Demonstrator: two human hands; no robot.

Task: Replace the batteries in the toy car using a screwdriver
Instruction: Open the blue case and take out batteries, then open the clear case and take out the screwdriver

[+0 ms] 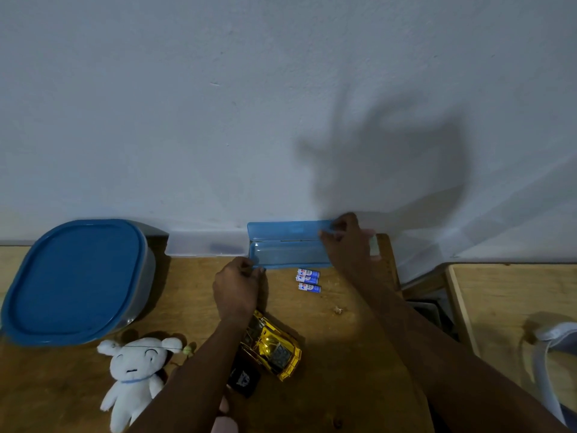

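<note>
pinching corner of one blue case [287,256] with left hand [237,289], holding its lid [287,231] with right hand [346,242], three batteries [308,279], one toy car [274,345] nearby

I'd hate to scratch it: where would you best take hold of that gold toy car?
The gold toy car lies diagonally, narrow across. Pinch its long sides mid-body from above and the right, since the left forearm overlaps its other side.

Dim, bluish light throws a big soft shadow on the wall [281,89]; wide-angle edges bend.
</note>
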